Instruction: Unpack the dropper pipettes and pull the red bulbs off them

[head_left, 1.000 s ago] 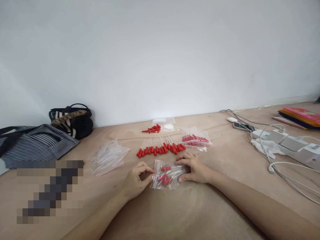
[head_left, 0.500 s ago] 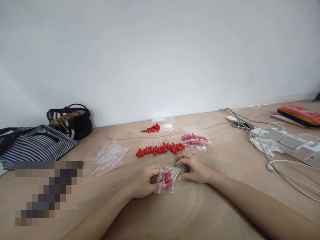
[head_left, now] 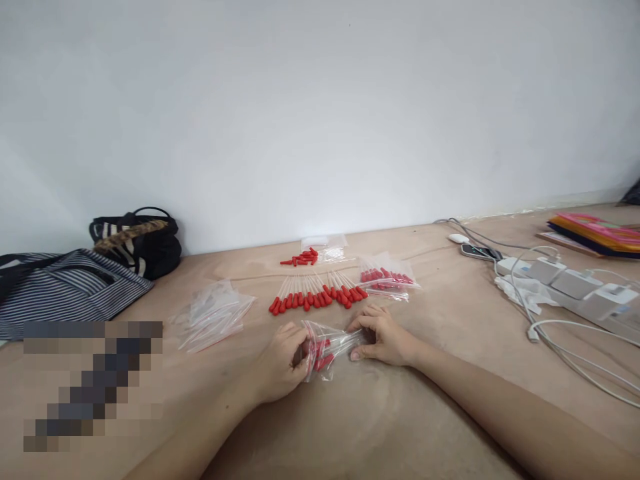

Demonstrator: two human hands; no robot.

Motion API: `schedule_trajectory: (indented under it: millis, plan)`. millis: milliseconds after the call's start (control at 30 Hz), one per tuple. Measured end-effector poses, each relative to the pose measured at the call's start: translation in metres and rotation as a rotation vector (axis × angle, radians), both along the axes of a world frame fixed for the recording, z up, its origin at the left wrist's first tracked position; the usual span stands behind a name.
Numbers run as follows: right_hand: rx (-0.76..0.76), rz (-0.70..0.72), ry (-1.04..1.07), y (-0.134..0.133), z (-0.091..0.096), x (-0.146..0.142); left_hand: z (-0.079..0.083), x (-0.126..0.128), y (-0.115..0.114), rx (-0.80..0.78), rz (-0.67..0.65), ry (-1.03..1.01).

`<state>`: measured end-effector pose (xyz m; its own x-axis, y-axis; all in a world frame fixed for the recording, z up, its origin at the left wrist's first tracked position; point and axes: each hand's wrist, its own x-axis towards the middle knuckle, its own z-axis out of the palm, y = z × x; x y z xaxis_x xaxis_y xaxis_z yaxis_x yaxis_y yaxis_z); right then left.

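Note:
A clear zip bag [head_left: 336, 340] with several red-bulbed droppers [head_left: 325, 362] in it lies between my hands, its red-lined mouth facing left. My left hand [head_left: 286, 360] is closed on the mouth edge, near the red bulbs. At the other end, my right hand [head_left: 383, 337] pinches the bag where the thin clear tubes run, thumb and fingers curled around it. Beyond my hands, a fanned row of loose droppers [head_left: 315, 298] lies with bulbs toward me. Filled zip bags [head_left: 387, 277] of droppers sit to its right, and a stack of flat zip bags [head_left: 217, 313] to its left.
Loose red bulbs [head_left: 303, 258] lie behind the row beside a clear plastic packet [head_left: 330, 248]. Striped [head_left: 75, 287] and black [head_left: 155, 247] bags stand at left. A power strip [head_left: 575, 293] with white cables and a phone-like device [head_left: 480, 252] occupy the right, near coloured folders [head_left: 595, 233].
My left hand has drawn slightly left and now grips the bag's mouth edge, the bag opening turning with it. My right hand keeps hold of the tube end. The camera view shifted a little.

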<state>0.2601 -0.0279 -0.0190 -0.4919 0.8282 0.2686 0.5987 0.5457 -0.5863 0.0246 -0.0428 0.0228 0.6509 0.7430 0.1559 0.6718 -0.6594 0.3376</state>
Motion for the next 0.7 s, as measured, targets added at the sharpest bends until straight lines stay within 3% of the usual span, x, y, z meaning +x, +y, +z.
schedule_trajectory:
  millis: [200, 533, 700]
  plan:
    - [0.011, -0.009, 0.005, 0.001, -0.003, 0.000, -0.002, -0.006, 0.005, -0.015, 0.013, -0.079]
    - [0.008, -0.009, -0.026, 0.000, 0.000, -0.001, -0.016, 0.004, 0.006, -0.311, 0.189, -0.343]
    - [-0.003, -0.009, -0.018, 0.000, 0.000, 0.000, -0.008, -0.004, 0.006, -0.322, 0.212, -0.385]
